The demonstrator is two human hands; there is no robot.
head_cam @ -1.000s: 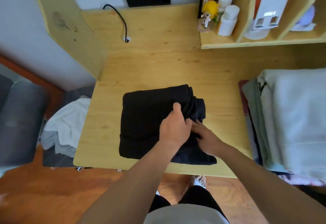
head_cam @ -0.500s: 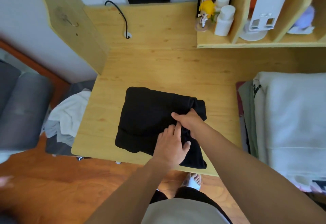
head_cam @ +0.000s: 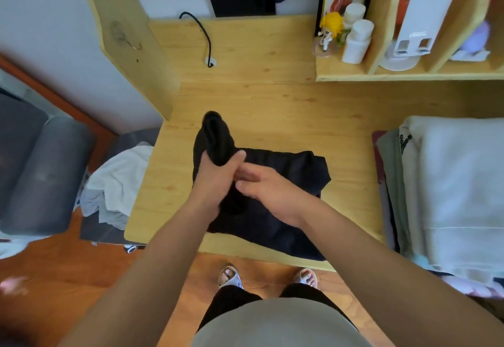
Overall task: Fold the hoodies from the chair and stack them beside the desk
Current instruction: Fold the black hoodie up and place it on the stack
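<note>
- Fingers of the left hand [head_cam: 215, 176] curl around a raised fold of the black hoodie [head_cam: 286, 183], lifting it toward 11 o'clock.
- The right hand [head_cam: 268, 188] lies beside it at 3 o'clock, fingers straight and together, pressing flat on the cloth.
- The hoodie rests on the near part of the wooden desk [head_cam: 272, 101], its lower edge overhanging the front rim.
- A stack of folded clothes [head_cam: 450, 188] sits at 3 o'clock on the desk's right side.
- At 9 o'clock, pale clothes [head_cam: 117, 183] lie heaped on a chair [head_cam: 92, 233].
- A shelf [head_cam: 409, 73] with bottles [head_cam: 357, 38] stands at 1 o'clock.
</note>
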